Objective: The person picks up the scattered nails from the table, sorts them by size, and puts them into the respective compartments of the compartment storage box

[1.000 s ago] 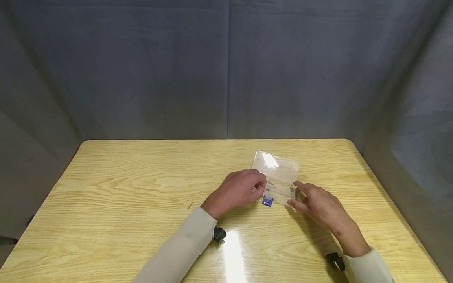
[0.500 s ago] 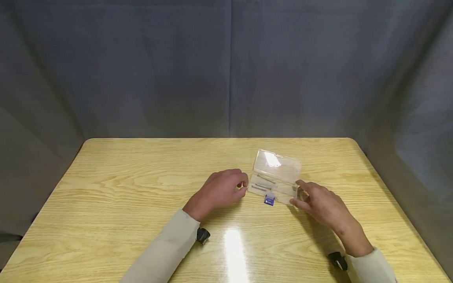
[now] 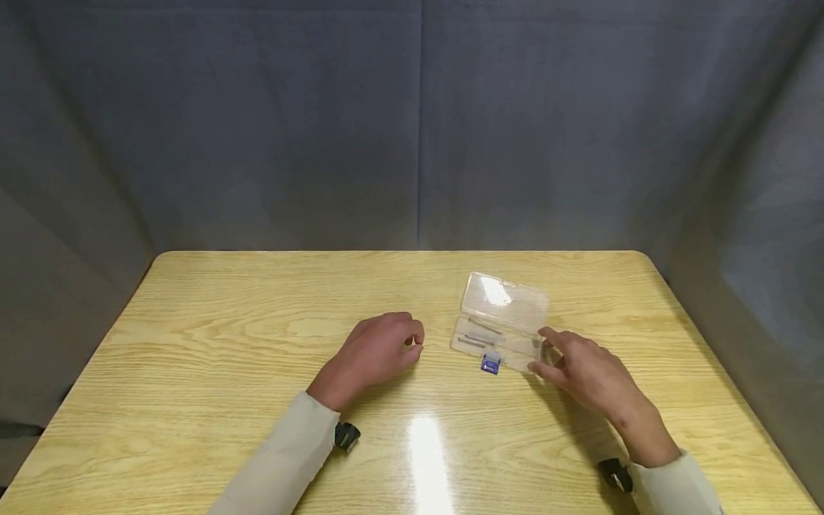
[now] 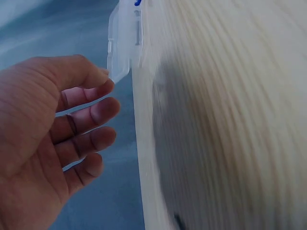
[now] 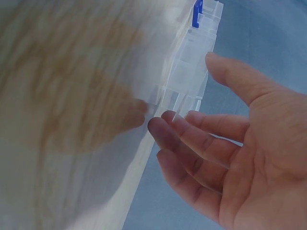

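A clear plastic box (image 3: 515, 350) lies with its hinged lid (image 3: 505, 297) laid back. Inside it on the left are three thin metal nails (image 3: 484, 326), and a blue latch (image 3: 491, 364) juts from its front edge. My right hand (image 3: 589, 375) holds the box's right end between thumb and fingers. In the right wrist view the thumb is at one long edge and the fingertips (image 5: 180, 122) are round the end. My left hand (image 3: 376, 350) is over the table left of the box, its fingers loosely bent with nothing between them.
The wood-grain table (image 3: 225, 322) reaches back to a dark grey curtain (image 3: 290, 129), which also hangs at both sides. A thin dark object (image 4: 178, 221) lies on the tabletop at the bottom of the left wrist view.
My left hand has drawn back leftward from over the box, bringing the nails inside into sight. It now covers where a thin nail lay on the table. The right hand stays at the box.
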{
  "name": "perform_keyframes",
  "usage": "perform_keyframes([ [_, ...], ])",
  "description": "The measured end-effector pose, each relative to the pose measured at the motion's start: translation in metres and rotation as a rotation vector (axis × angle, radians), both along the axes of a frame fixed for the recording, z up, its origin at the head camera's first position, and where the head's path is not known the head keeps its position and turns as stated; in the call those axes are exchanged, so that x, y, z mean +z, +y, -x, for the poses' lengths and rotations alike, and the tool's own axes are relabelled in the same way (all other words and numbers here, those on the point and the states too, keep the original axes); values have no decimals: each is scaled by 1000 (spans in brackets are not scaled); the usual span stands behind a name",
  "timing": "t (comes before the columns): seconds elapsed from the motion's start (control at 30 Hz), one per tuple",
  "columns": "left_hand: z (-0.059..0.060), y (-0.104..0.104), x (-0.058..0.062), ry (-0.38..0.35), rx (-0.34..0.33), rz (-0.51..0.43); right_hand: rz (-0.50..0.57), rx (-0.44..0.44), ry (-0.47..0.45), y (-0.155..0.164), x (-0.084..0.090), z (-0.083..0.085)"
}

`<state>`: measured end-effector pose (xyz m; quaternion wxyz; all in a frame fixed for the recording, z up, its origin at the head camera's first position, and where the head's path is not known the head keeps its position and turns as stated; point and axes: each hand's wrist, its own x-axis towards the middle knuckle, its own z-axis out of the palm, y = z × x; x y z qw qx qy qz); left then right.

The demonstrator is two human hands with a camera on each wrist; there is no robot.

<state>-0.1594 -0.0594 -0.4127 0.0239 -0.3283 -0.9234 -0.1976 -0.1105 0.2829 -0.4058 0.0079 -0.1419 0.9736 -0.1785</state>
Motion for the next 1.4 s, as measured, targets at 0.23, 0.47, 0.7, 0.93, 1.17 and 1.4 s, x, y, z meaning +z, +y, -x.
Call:
perform_keyframes([
  [0.23, -3, -23, 4, -15, 69, 29, 7, -16, -20, -1, 1, 1],
  [0.47, -3, -48, 9, -38, 129, 72, 22, -19, -17, -1, 0, 1],
  [0.7, -7, -70, 9, -115, 128, 126, 40, -16, -30, -3, -1, 1],
  [0.93, -13, -81, 9, -128, 137, 159, 20, -9, -27, -2, 0, 3],
  [1.17, -23, -86, 9, -41, 135, 230, 36, -5, -38, -3, 0, 3],
  [1.4, -26, -84, 4, -33, 148, 242, 29, -8, -38, 0, 1, 1],
])
